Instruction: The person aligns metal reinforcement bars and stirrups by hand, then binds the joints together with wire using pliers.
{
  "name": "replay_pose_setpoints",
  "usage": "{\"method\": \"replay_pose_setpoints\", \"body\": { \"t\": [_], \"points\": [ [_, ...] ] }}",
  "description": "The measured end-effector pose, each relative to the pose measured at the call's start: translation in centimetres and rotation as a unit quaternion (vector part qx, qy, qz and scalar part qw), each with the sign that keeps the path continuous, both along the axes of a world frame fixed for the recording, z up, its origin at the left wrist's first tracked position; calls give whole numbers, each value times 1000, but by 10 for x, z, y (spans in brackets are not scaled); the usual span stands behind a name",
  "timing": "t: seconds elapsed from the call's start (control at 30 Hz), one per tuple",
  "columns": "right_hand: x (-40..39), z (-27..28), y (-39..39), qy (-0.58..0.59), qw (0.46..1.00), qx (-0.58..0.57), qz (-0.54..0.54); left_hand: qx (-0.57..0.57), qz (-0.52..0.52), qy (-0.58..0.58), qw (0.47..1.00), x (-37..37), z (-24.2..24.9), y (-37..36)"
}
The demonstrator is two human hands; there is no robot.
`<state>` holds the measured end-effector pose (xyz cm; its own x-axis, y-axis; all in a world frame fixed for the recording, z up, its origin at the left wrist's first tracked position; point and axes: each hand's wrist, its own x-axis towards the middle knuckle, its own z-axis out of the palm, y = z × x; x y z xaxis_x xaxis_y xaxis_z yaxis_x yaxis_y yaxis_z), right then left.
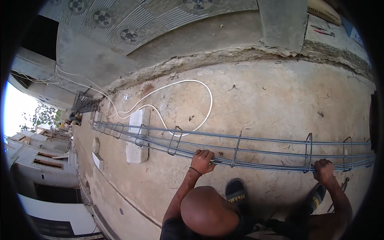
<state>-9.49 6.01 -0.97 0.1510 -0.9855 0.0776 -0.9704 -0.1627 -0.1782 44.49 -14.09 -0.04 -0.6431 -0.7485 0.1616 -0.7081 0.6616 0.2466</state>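
A long rebar cage [264,152] of steel bars with bent square stirrups [237,149] stretches across the floor before me. My left hand [203,161] is closed around the near bars, left of one stirrup. My right hand [323,170] is wrapped around the near bars further right, between two stirrups [309,152]. Past my left hand, the cage lies across a pale block [138,138]. Its far left end narrows toward the background. A dark thin tool [345,185] lies beside my right hand, partly hidden by my arm.
A white hose [211,100] loops over the concrete floor [272,100]. Smaller blocks [97,161] lie at the left. Along the top runs a rough step edge [224,54]; a red-handled tool [323,33] and a cement sack [325,12] rest beyond it. A person [73,119] is far left.
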Motion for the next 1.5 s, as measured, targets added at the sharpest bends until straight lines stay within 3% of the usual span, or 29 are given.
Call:
{"method": "replay_pose_setpoints", "body": {
  "t": [0.07, 0.2, 0.3, 0.33, 0.43, 0.5, 0.57, 0.63, 0.67, 0.73, 0.8, 0.87, 0.97, 1.03, 1.1, 1.2, 1.23, 1.27, 1.33, 1.4, 1.43, 1.47, 1.5],
  "points": [
    [2, -19, 8, 0, 1000, 29, 9, 38, 8, -40, 998, 5, -26, 9],
    [4, -34, 13, 4, 995, 96, -10, 82, 67, -10, 994, 0, -26, 19],
    [18, 35, -9, -15, 988, 154, 6, 70, 22, 95, 993, -11, 11, 15],
    [22, 60, -15, -15, 978, 206, -38, 65, 39, 121, 990, 1, 6, 13],
    [-7, 56, -22, -37, 992, 119, -38, -91, 214, 151, 961, 26, 8, -12],
    [-9, 80, -49, -34, 996, 44, -64, -101, 366, 95, 920, 52, -4, -34],
    [-30, 69, -63, 73, 997, 20, -17, -81, 459, 11, 885, 60, -7, -53],
    [-60, 37, -65, -32, 976, 211, -29, -95, 508, -80, 853, 55, 10, -69],
    [-67, 28, -66, -58, 968, 242, -26, -119, 529, -114, 832, 62, 8, -74],
    [-72, 20, -71, -78, 957, 278, -37, -29, 502, -65, 862, 134, -47, -93],
    [-72, 12, -69, -69, 960, 268, -43, 14, 419, 81, 904, 147, -61, -91],
    [-71, 19, -70, -59, 966, 249, -49, 107, 518, 221, 819, 128, -28, -95],
    [-78, 56, -71, -73, 964, 253, -26, 63, 453, 200, 866, 136, -20, -105],
    [-75, 58, -78, -68, 965, 249, -34, 122, 479, 201, 846, 148, -16, -121],
    [-73, 53, -86, -73, 962, 252, -68, 96, 490, 194, 845, 113, 10, -120],
    [-72, 25, -91, -66, 969, 232, -54, 131, 497, 271, 814, 113, -28, -128],
    [-66, 13, -90, -49, 968, 236, -64, 64, 503, 265, 820, 114, -48, -127],
    [-66, 3, -88, -27, 967, 241, -77, 93, 519, 288, 799, 111, -54, -122],
    [-72, 3, -81, -9, 965, 249, -85, 94, 498, 238, 828, 101, -38, -108],
    [-70, 27, -81, -100, 976, 175, -80, -60, 485, 74, 869, 83, -18, -94],
    [-71, 36, -78, -96, 986, 109, -81, -90, 491, 58, 865, 78, -17, -94],
    [-72, 44, -72, -85, 992, 44, -83, -172, 416, 6, 893, 64, -3, -92],
    [-74, 52, -62, -70, 991, 48, -105, -171, 361, 42, 916, 35, 18, -88]
  ]
}}
